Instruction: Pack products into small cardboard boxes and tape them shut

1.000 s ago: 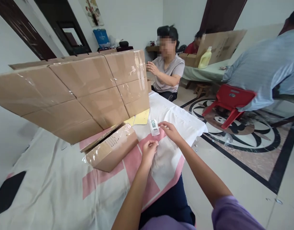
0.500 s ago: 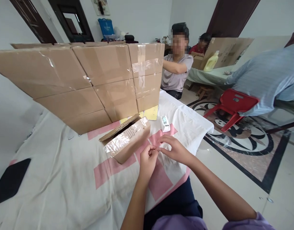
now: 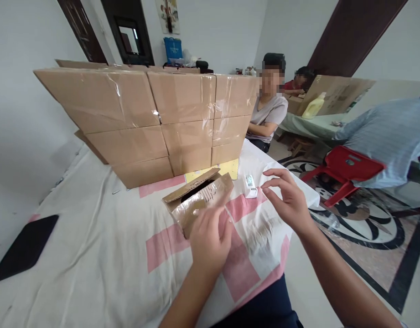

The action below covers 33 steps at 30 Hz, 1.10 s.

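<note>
My left hand (image 3: 210, 234) is low in the middle, fingers pressed together and pointing at the small taped cardboard box (image 3: 199, 200), whose flap stands open. A thin clear plastic film (image 3: 264, 230) seems to trail from those fingers over the cloth. To the right, my right hand (image 3: 288, 196) hovers above the table with its fingers spread and curled, holding nothing. It is nearest the small white device (image 3: 250, 186) lying on the pink-and-white cloth (image 3: 103, 255).
A wall of taped cardboard panels (image 3: 155, 118) stands across the table behind the box, with a yellow sheet (image 3: 230, 168) at its foot. A black flat object (image 3: 25, 246) lies far left. A seated person (image 3: 269, 111) is beyond the table; a red chair (image 3: 346, 171) and another person's back (image 3: 391, 136) are right.
My hands have parted: the right let go of the small pinch and rose toward the white device, and the left moved up to the box. The view has swung left.
</note>
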Tool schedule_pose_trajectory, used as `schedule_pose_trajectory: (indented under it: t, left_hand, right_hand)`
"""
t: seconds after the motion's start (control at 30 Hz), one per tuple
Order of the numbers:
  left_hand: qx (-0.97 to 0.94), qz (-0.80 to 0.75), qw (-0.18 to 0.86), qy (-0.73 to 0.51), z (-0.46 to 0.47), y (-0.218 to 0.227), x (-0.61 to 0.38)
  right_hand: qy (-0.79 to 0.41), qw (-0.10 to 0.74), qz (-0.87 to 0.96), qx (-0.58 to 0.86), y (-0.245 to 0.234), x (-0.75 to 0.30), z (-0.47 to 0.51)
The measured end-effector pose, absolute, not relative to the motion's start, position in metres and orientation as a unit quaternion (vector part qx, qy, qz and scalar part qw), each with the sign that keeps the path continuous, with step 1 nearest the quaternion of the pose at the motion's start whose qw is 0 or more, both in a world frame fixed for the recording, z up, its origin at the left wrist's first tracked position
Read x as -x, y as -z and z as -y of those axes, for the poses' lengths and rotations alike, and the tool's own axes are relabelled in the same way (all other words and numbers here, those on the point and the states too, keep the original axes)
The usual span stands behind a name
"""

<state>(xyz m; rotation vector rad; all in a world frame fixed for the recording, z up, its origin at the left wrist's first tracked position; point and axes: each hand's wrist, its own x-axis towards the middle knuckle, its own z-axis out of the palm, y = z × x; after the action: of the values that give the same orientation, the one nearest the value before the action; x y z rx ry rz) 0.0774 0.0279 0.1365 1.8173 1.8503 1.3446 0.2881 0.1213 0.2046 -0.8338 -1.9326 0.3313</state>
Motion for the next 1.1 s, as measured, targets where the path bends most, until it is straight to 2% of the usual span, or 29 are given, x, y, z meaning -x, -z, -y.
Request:
schedule_pose_trajectory:
  t: [0.07, 0.13, 0.27, 0.43, 0.73, 1.1]
  left_hand:
    - [-0.649, -0.650, -0.030, -0.395, -0.040, -0.147, -0.061]
    - [-0.661, -0.677, -0.081, -0.313, -0.053, -0.150, -0.045]
    - [-0.695, -0.687, -0.053, -0.205, -0.067, -0.142, -0.023]
    - [-0.721, -0.663, -0.052, -0.196, -0.066, -0.134, -0.013]
    - [-0.723, -0.660, -0.052, -0.197, -0.068, -0.134, -0.012]
    - [-0.735, -0.642, -0.107, -0.191, -0.070, -0.127, -0.009]
  right_hand:
    - [-0.151, 0.447, 0.824, 0.315, -0.219, -0.287, -0.126]
    - [-0.168, 0.393, 0.856, 0.292, -0.229, -0.281, -0.130]
    - [-0.198, 0.288, 0.900, 0.260, -0.236, -0.256, -0.141]
    - [-0.218, 0.227, 0.923, 0.222, -0.211, -0.214, -0.182]
    - [-0.205, 0.187, 0.933, 0.229, -0.177, -0.180, -0.229]
    - [-0.263, 0.236, 0.903, 0.245, -0.160, -0.186, -0.233]
